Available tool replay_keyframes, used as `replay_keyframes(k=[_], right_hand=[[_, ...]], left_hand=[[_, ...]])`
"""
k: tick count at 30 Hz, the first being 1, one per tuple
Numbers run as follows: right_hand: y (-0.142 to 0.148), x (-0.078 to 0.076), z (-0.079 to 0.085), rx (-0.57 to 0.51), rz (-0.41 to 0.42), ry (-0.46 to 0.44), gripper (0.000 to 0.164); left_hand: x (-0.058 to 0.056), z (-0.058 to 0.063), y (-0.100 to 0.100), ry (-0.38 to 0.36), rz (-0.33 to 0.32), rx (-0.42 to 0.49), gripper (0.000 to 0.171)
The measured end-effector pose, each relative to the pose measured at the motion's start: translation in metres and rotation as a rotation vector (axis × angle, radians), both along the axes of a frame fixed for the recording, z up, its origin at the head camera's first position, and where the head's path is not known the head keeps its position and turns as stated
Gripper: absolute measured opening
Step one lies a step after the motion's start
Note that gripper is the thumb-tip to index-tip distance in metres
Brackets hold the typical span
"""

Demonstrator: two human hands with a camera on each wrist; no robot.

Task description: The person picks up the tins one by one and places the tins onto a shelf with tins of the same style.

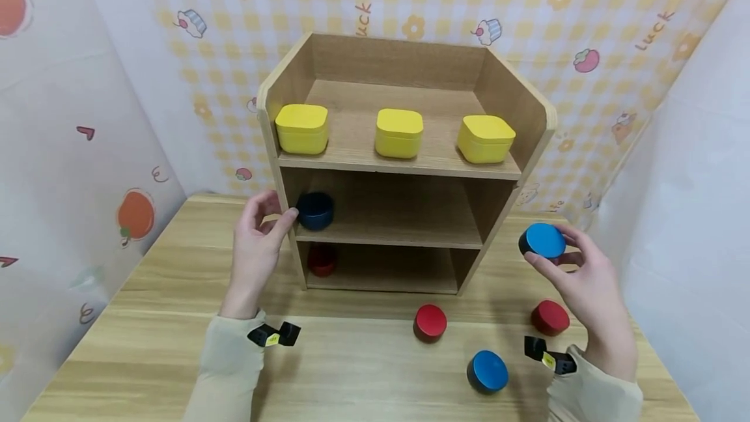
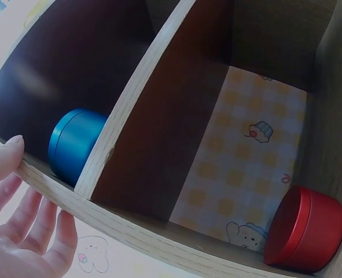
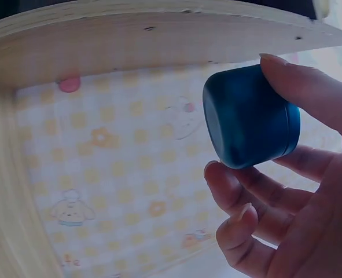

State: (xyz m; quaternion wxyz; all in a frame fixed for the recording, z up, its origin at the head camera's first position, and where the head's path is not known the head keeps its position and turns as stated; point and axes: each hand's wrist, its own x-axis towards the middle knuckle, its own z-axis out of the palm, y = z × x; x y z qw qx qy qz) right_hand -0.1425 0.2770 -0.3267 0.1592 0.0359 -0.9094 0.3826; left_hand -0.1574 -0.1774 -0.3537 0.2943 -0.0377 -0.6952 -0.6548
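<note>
My right hand [image 1: 592,279] pinches a blue round-cornered tin [image 1: 543,240] between thumb and fingers, in the air to the right of the wooden shelf [image 1: 389,237]. In the right wrist view the tin [image 3: 249,116] is tilted, its lid seam near the palm side. The left hand [image 1: 258,246] holds the shelf's left side panel, thumb at the front edge and fingers along the outside. Near that thumb, a blue tin [image 1: 315,211] stands at the left end of the middle level. Below it, a red tin [image 1: 322,260] sits at the left of the bottom level.
Three yellow tins [image 1: 399,133] stand spaced along the top level. On the wooden table [image 1: 328,370], a red tin [image 1: 430,323] lies before the shelf, another red tin [image 1: 550,317] by the right wrist, and a blue tin [image 1: 487,371] nearer. Patterned cloth hangs behind.
</note>
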Motion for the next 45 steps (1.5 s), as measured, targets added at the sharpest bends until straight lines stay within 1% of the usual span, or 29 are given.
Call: replay_keyframes(k=[7,14,21,23,25,31,33,38,42,45], right_hand=[[-0.005,0.012,0.009,-0.021,0.009,0.073,0.069],[-0.015,0.027,0.023,-0.006,0.022,0.127,0.066],[-0.033,0.036,0.031,0.017,0.107,0.232,0.067],[-0.038,0.036,0.031,0.02,0.141,0.249,0.067],[-0.044,0.037,0.032,0.027,0.169,0.248,0.066],[-0.063,0.032,0.032,0.054,0.252,0.245,0.065],[-0.07,0.028,0.029,0.054,0.285,0.226,0.063],[-0.091,0.013,0.015,0.042,0.367,0.143,0.06],[-0.11,0.005,0.004,0.042,0.434,0.138,0.061],[-0.122,0.003,-0.003,0.054,0.461,0.146,0.062]], left_hand=[[-0.001,-0.002,-0.001,-0.001,0.002,-0.004,0.035],[-0.002,-0.002,0.0,0.011,-0.005,0.008,0.034],[-0.003,-0.001,0.001,0.01,-0.005,0.01,0.034],[-0.003,-0.001,0.001,0.003,-0.001,0.009,0.034],[-0.002,0.0,0.001,-0.004,0.003,0.008,0.035],[0.0,0.0,0.001,-0.008,0.009,0.003,0.036],[0.0,-0.001,0.0,-0.006,0.011,0.0,0.036],[0.0,-0.001,-0.001,-0.001,0.012,-0.005,0.036],[0.0,-0.001,-0.001,-0.001,0.009,-0.006,0.036],[0.0,0.0,0.0,-0.003,0.005,-0.007,0.035]])
